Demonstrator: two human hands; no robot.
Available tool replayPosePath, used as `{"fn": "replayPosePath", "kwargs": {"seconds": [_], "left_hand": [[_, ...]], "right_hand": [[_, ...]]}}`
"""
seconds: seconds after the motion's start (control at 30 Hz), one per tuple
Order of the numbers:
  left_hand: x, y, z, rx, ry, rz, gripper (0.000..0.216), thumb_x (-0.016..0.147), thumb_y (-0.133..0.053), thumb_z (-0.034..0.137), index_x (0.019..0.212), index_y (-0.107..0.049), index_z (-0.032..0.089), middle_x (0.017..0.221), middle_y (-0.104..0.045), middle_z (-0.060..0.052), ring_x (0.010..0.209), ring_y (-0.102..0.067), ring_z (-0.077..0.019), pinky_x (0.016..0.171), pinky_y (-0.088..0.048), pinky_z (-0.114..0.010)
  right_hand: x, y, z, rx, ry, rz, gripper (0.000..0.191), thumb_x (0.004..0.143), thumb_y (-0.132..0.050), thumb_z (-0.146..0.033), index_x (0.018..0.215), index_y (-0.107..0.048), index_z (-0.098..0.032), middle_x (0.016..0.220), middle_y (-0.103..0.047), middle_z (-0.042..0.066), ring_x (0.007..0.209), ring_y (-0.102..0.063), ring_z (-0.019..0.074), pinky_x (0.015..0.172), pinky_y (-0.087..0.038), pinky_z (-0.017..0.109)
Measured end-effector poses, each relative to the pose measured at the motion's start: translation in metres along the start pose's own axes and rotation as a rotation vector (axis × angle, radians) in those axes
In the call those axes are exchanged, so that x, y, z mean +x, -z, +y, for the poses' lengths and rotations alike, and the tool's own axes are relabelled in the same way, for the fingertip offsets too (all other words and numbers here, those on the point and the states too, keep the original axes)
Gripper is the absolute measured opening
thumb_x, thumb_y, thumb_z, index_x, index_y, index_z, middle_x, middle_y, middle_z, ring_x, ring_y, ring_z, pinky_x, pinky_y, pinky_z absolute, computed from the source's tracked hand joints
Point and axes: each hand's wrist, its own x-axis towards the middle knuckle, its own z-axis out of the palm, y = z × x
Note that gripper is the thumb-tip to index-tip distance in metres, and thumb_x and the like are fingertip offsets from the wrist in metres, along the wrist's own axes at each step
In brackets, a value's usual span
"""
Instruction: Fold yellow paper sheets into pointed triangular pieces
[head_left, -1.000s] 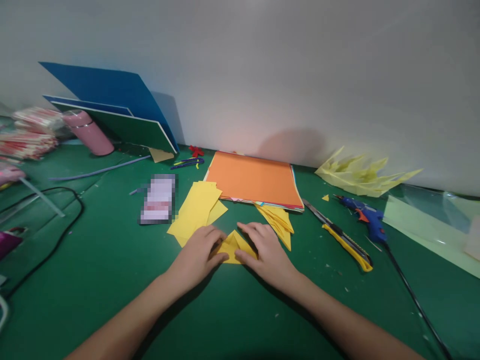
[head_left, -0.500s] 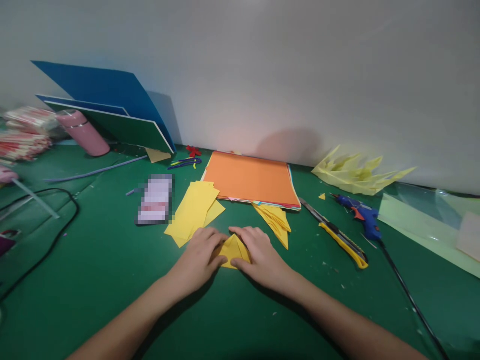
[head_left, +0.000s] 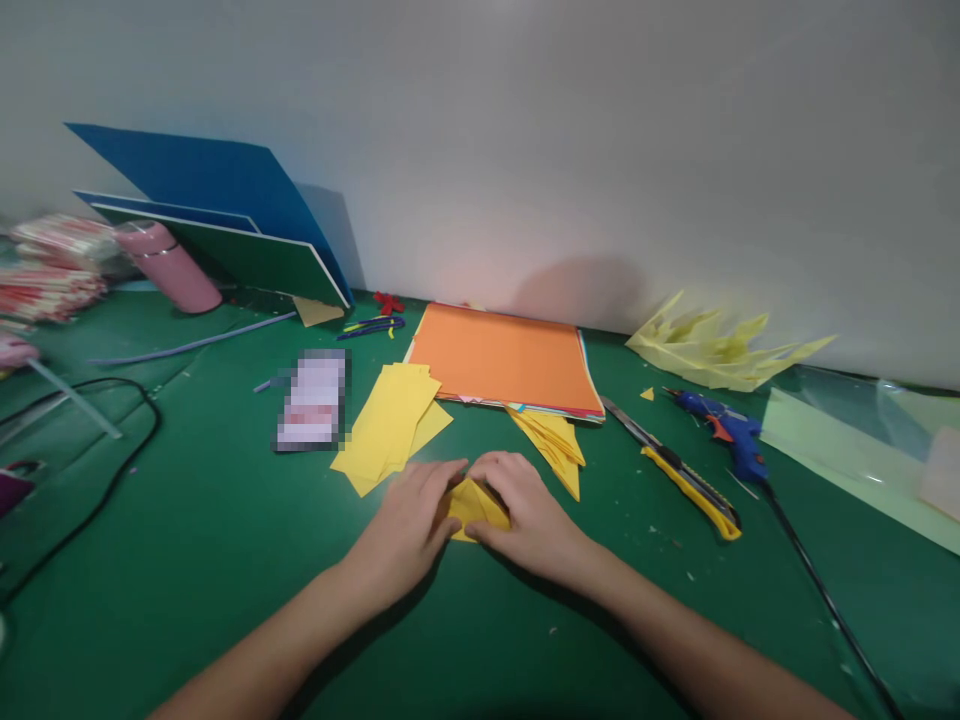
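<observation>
A small folded piece of yellow paper point(head_left: 472, 505) lies on the green table point(head_left: 225, 540) between both hands. My left hand point(head_left: 409, 525) presses on its left side with fingers bent over the fold. My right hand point(head_left: 525, 515) covers its right side, fingers curled down onto the paper, fingertips meeting the left hand's above the piece. A stack of yellow paper strips point(head_left: 394, 425) lies just beyond my left hand. A pile of folded yellow triangles point(head_left: 559, 445) lies just beyond my right hand.
An orange-topped stack of coloured paper point(head_left: 506, 360) sits behind the hands. A yellow utility knife point(head_left: 686, 480) and blue glue gun point(head_left: 731, 435) with its cord lie at right. Pale yellow paper shapes point(head_left: 720, 350), blue and green boards point(head_left: 217, 220), a pink bottle point(head_left: 169, 265) and a black cable point(head_left: 112, 470) line the back and left.
Both hands have drawn closer together over the yellow piece, folding its flaps inward, so less of the paper shows than a second ago.
</observation>
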Motion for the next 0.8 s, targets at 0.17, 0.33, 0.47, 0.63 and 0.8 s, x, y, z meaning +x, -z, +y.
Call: {"fn": "replayPosePath", "kwargs": {"seconds": [0.17,0.33,0.47,0.63,0.8], "left_hand": [[0.003,0.001,0.001,-0.054,0.112,0.002,0.044,0.074,-0.056,0.009,0.116,-0.052,0.019,0.094,-0.064,-0.006,0.087,-0.059,-0.0225,0.078,-0.047,-0.039],[0.005,-0.001,0.003,-0.331,0.217,0.086,0.033,0.074,-0.057,0.019,0.107,-0.056,0.020,0.074,-0.058,0.002,0.068,-0.056,-0.0152,0.065,-0.046,-0.028],[0.007,-0.003,0.007,-0.514,0.283,0.071,0.021,0.071,-0.060,0.030,0.089,-0.059,0.019,0.069,-0.054,0.003,0.062,-0.052,-0.0129,0.058,-0.044,-0.025],[0.010,0.000,0.010,-0.588,0.333,0.083,0.015,0.068,-0.062,0.032,0.073,-0.056,0.018,0.065,-0.054,0.003,0.059,-0.050,-0.0114,0.055,-0.042,-0.023],[0.010,0.002,0.011,-0.599,0.336,0.060,0.015,0.066,-0.064,0.032,0.067,-0.059,0.018,0.062,-0.057,0.003,0.056,-0.051,-0.0106,0.053,-0.042,-0.022]], "right_hand": [[-0.001,-0.004,0.002,0.365,-0.030,0.079,0.042,0.074,-0.066,-0.023,0.112,-0.049,-0.024,0.110,-0.051,0.007,0.086,-0.055,0.0180,0.077,-0.048,0.035],[0.001,-0.004,0.005,0.480,-0.120,0.126,0.022,0.078,-0.060,-0.029,0.098,-0.059,-0.021,0.084,-0.062,0.002,0.070,-0.058,0.0153,0.065,-0.047,0.029],[0.001,-0.002,0.006,0.414,-0.103,0.169,0.013,0.080,-0.055,-0.030,0.074,-0.063,-0.021,0.073,-0.064,0.001,0.070,-0.059,0.0158,0.066,-0.046,0.028],[0.002,-0.003,0.003,0.507,-0.128,0.193,0.016,0.075,-0.061,-0.035,0.074,-0.064,-0.020,0.071,-0.065,0.001,0.067,-0.058,0.0154,0.061,-0.046,0.026],[0.004,-0.001,0.002,0.569,-0.173,0.268,0.023,0.076,-0.058,-0.038,0.064,-0.063,-0.019,0.063,-0.063,0.001,0.061,-0.056,0.0149,0.058,-0.046,0.026]]}}
